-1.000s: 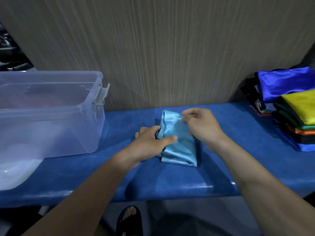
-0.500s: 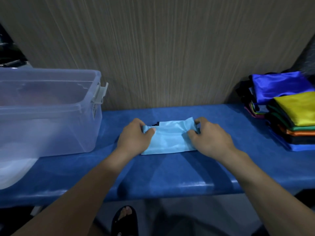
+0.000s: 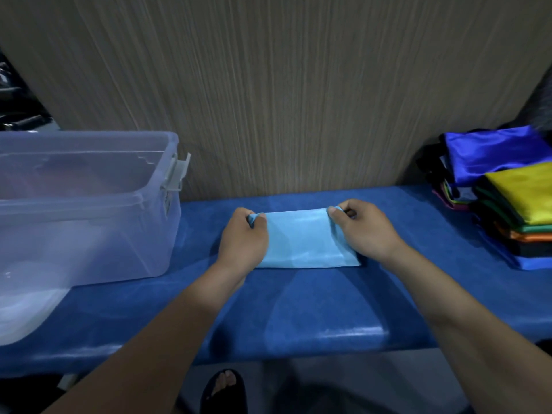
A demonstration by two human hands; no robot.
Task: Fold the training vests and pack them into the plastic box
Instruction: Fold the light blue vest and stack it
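Observation:
A light blue training vest (image 3: 301, 240), folded into a small flat rectangle, lies on the blue padded bench (image 3: 298, 318) in front of me. My left hand (image 3: 243, 240) pinches its left far corner, fingers curled round the cloth. My right hand (image 3: 366, 231) grips the right far corner the same way. The clear plastic box (image 3: 89, 204) stands open on the bench to the left, about a hand's width from my left hand. What lies inside it is blurred.
A stack of folded vests (image 3: 513, 201) in royal blue, yellow, green and orange sits at the right end of the bench. A wood-grain wall (image 3: 283, 85) rises right behind the bench. The box's white lid (image 3: 27, 312) lies at the near left. My sandalled foot (image 3: 224, 389) shows below the bench edge.
The vest was turned from lying lengthways to lying crossways and flattened. Both hands moved apart to its two far corners and now hold it stretched between them.

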